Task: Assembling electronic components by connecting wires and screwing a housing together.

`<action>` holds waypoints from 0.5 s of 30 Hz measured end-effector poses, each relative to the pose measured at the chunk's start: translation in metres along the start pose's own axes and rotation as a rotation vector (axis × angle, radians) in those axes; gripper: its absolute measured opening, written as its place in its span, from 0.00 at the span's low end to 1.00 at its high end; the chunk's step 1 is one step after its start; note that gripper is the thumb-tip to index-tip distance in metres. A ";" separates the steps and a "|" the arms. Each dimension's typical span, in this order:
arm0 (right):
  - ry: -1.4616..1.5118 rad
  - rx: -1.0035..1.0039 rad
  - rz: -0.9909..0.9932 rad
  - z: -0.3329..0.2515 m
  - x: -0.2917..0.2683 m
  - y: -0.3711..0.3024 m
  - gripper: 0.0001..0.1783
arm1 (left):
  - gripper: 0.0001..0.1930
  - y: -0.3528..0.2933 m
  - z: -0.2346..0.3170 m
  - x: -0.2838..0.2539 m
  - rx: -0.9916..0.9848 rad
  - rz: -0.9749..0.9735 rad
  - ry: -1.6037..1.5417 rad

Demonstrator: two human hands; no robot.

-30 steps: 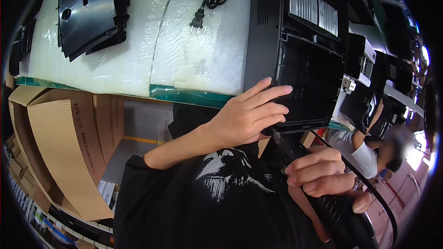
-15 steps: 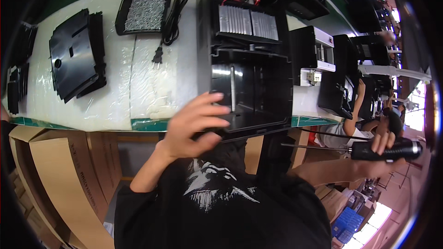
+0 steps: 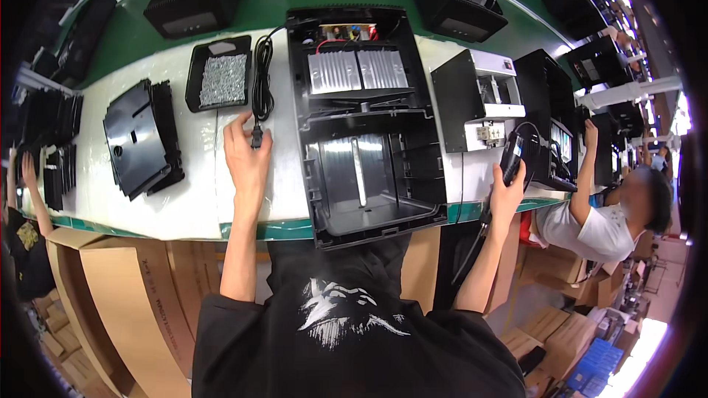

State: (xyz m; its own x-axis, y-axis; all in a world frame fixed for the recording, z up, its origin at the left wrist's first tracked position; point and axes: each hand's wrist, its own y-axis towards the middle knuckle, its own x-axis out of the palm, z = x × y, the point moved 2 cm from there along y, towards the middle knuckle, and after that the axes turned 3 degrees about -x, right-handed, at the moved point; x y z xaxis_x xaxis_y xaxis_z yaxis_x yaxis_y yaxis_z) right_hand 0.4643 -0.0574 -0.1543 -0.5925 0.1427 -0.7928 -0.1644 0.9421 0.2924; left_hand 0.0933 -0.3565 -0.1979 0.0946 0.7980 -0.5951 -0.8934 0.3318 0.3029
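Plug (image 3: 255,135) of the black power cord (image 3: 261,81) lies on the desk (image 3: 184,199) under the left hand (image 3: 247,158), its grip loosely closing on it; right hand (image 3: 506,190) clasps the electric screwdriver (image 3: 510,158). Open black casing (image 3: 365,125) between them looks unfinished.

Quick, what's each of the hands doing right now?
Left hand: closed on the black power cord's plug.
Right hand: closed around a black electric screwdriver.

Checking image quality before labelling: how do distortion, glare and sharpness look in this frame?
Head view: strong fisheye bend, table edge curving, corners black; glare on the open black housing; left hand and right hand fairly sharp; bright overexposure at lower right.
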 end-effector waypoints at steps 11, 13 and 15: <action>-0.477 -0.187 -0.081 0.001 0.019 0.050 0.38 | 0.45 -0.004 0.010 0.013 -0.129 -0.416 -0.495; -0.476 -0.199 -0.173 0.007 0.019 0.059 0.36 | 0.45 -0.001 0.012 0.008 -0.265 -0.587 -0.550; -0.333 -0.223 -0.214 0.016 0.024 0.062 0.36 | 0.39 -0.001 0.014 0.002 -0.291 -0.655 -0.466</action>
State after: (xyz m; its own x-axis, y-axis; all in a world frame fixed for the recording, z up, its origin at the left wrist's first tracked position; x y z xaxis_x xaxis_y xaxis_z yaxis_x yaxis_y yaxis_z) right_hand 0.4525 0.0099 -0.1642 -0.2473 0.0763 -0.9659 -0.4430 0.8777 0.1828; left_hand 0.1007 -0.3486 -0.1894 0.7452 0.6371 -0.1971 -0.6668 0.7067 -0.2368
